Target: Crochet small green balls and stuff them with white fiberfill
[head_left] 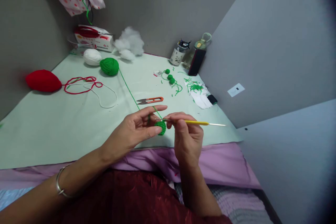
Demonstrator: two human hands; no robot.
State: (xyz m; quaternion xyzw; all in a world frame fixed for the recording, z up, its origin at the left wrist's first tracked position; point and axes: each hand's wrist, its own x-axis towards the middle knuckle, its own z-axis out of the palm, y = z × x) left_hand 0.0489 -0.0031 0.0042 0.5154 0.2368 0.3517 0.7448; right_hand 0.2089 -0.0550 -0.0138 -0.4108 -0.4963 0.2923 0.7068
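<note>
My left hand (139,126) pinches a small round green crochet piece (160,128) between thumb and fingers. Green yarn (128,89) runs from a green ball (109,66) to this hand and passes over its raised index finger. A yellow-handled crochet hook (196,123) is gripped in my right hand (186,133). Its metal tip lies at the top edge of the green piece, where the yarn comes down; whether it sits inside a stitch I cannot tell. Just beyond my left hand lie orange-handled thread snips (150,100) on the pale table cover.
Red yarn (43,81) and white yarn (92,57) lie at left. Stuffing (129,43) sits near a box (94,37) at the back. Small green balls (170,77), yarn scraps (194,86), a jar (177,55), a bottle (201,43) and a phone-like dark slab (197,62) stand or lie right.
</note>
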